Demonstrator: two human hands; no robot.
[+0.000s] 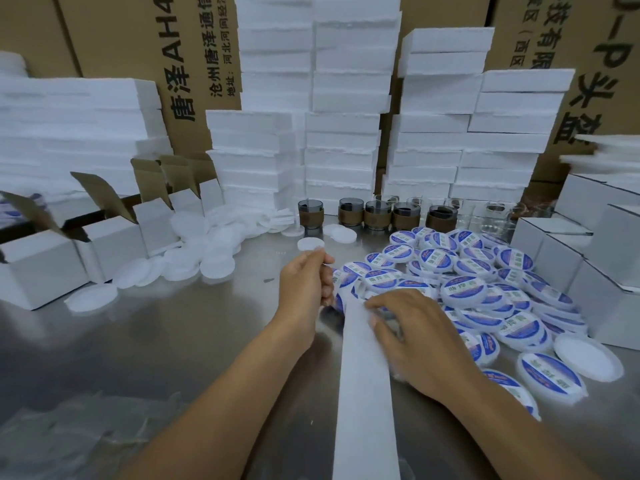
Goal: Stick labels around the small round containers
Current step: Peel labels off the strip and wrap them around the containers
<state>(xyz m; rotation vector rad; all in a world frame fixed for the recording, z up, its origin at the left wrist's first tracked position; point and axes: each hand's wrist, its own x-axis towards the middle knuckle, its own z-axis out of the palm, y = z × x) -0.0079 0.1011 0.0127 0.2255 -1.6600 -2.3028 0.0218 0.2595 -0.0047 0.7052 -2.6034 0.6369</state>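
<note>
My left hand (306,278) grips a small white round container (327,268) at the middle of the steel table (180,341). My right hand (412,330) pinches the end of a long white label backing strip (363,393) that runs down toward me; blue labels sit at its top end by the container. A heap of labelled round containers (478,289) with blue and white labels lies just right of both hands. Plain white unlabelled containers (194,254) are piled to the left.
Open white cartons (114,237) stand at the left, closed white boxes (588,265) at the right. A row of glass cups with brown sleeves (377,213) lines the back, before stacks of white foam blocks (339,133) and cardboard boxes. One plain lid (587,355) lies at the right.
</note>
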